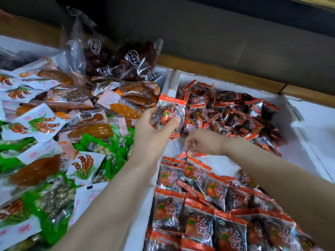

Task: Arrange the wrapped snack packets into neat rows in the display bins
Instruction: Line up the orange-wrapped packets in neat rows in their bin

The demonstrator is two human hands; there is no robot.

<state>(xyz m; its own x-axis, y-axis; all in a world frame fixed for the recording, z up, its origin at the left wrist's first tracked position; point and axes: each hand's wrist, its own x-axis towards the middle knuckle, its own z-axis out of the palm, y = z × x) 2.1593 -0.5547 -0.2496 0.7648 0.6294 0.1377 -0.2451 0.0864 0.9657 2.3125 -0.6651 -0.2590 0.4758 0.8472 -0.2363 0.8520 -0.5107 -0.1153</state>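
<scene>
Tidy rows (199, 205) nearest. Gripping a stack (170, 113) in left hand (155, 131), pinching a packet (182, 155) with right hand (203, 142). Could spill: slick wrappers, loose hold.

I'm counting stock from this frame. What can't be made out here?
Head view:
Held packets: the grip of the left hand covers their lower halves; number unclear.
Pinched packet: the right hand hides all but an orange edge.
Near rows: cut off by the bottom edge.
Mixed snacks: cut off by the left edge.
</scene>
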